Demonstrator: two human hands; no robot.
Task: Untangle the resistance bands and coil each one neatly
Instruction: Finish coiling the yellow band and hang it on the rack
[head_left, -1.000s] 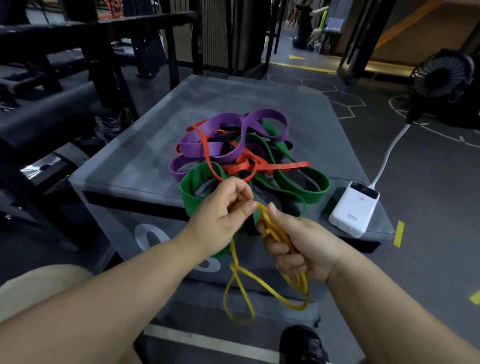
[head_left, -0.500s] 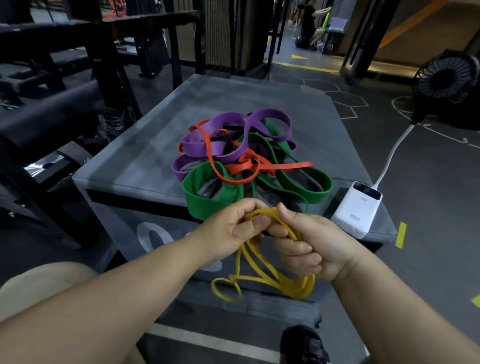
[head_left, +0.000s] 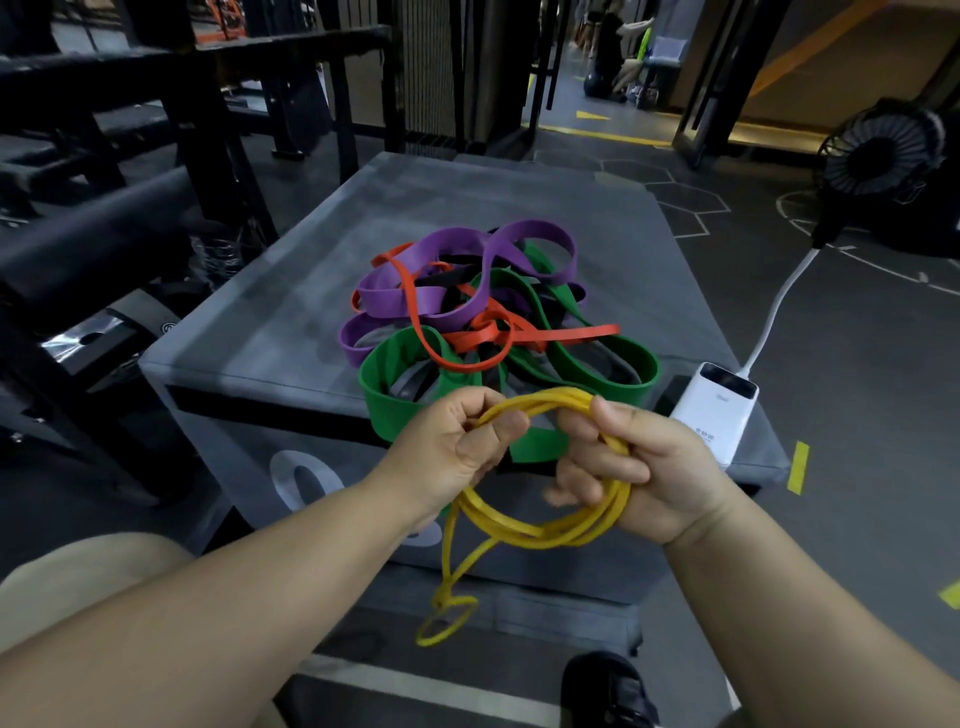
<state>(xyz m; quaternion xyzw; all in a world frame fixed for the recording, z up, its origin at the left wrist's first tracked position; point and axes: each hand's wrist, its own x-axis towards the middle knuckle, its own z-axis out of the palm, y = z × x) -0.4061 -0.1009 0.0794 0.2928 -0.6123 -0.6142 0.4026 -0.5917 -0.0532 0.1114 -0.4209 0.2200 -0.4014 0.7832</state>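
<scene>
While our left hand pinches the upper arc of the yellow band between thumb and forefinger, our right hand has its fingers curled through the gathered turns. Both grips are therefore clenched on this one band. We hold it in the air just on the near side of the worktop, apart from the heap.

The coming move, we judge, turns on the loose tail. It drops from the bottom of the coil, down and a little to the left, with its long axis close to vertical. It ends in a small twisted loop, low in front of the box's near face. It lies below the left grip and nearer to it than to the right, so we expect the left hand to fetch it up onto the turns that the right hand holds. The twist at its end may need flattening first.

Beyond our hands the green band, purple band, red band and a black band lie tangled on the grey padded worktop. The green one reaches the worktop's near edge. A white power bank sits at the near right corner, and its cable runs toward a fan on the floor at far right. Dark racks stand to the left.
</scene>
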